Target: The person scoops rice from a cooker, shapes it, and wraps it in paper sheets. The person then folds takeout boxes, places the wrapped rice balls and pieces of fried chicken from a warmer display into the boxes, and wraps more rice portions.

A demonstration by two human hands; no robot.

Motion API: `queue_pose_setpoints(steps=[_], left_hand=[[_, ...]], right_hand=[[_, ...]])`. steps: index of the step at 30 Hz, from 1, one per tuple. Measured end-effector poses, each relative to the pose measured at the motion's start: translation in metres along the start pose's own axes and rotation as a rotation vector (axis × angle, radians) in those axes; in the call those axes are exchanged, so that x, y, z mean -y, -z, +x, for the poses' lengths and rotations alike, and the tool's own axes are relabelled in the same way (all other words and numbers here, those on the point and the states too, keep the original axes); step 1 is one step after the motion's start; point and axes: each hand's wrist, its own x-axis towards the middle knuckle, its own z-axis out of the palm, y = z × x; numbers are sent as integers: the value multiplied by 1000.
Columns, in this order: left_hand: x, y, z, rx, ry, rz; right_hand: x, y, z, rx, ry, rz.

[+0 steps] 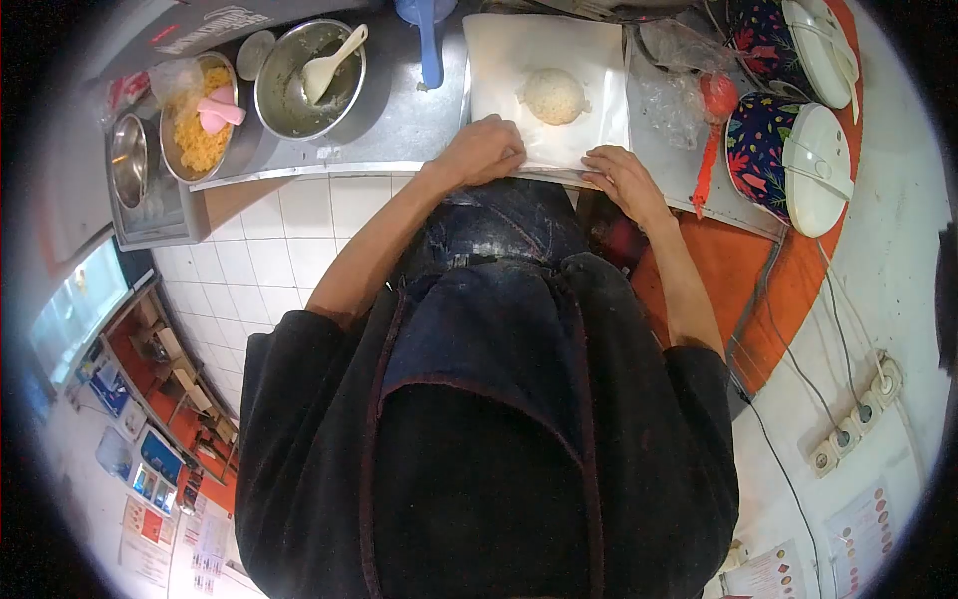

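Note:
A white sheet of wrapping paper (489, 60) lies on the steel counter, with a domed mound of rice (555, 97) on it. At the paper's near left corner is my left hand (486, 150), its fingers curled in on the edge. My right hand (627, 180) pinches the near right corner between thumb and fingertips. The mound sits apart from both hands, farther up the sheet.
Left on the counter (394, 130) stand a steel bowl (269, 95) with a white rice paddle (324, 72), and a bowl of yellow shredded food (200, 150) with a pink scoop (218, 108). A blue handle (429, 50) lies behind. Two patterned rice cookers (768, 150) stand right.

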Motion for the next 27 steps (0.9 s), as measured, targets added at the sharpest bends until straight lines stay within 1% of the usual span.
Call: queue_pose_setpoints(steps=[5, 7, 9, 11, 14, 16, 17, 18, 19, 20, 21, 22, 23, 24, 25, 26, 27], left_hand=[[-2, -3, 1, -41, 65, -16], [-2, -2, 0, -57, 82, -31], [-1, -2, -2, -118, 109, -183], [0, -1, -2, -117, 115, -197], [-4, 4, -2, -91, 142, -212], [-6, 6, -3, -68, 166, -208], [-6, 4, -4, -110, 103, -153], [-5, 2, -5, -152, 40, -98], [-5, 1, -8, -151, 42, -99], [-5, 1, -11, -144, -7, -8], [-5, 1, -14, -137, -55, 84], [-5, 2, -20, -137, -54, 82], [-5, 4, -28, -151, -100, 107], [-6, 6, -37, -165, -144, 132], [-6, 10, -49, -166, -139, 133], [-6, 14, -59, -160, -109, 91], [-5, 19, -64, -154, -81, 49]], right_hand=[[8, -4, 3, -41, -42, -5], [8, -7, 4, -97, -62, 28], [5, -10, 4, -107, -61, 49], [6, -9, 6, -117, -56, 70], [10, -4, 8, -108, -108, 106], [13, 0, 11, -67, -223, 129], [13, 1, 11, -66, -223, 129], [14, 1, 11, -86, -166, 63], [14, 1, 11, -104, -110, -4], [14, -1, 9, -103, -110, -4], [15, -5, 7, -181, -30, -84], [17, -8, 4, -259, 50, -164], [22, -5, 1, -258, 51, -163], [29, -2, -3, -189, 25, -106], [36, 1, -5, -120, 1, -49], [42, 4, -6, -122, 6, -49], [47, 7, -6, -153, -16, 27]])
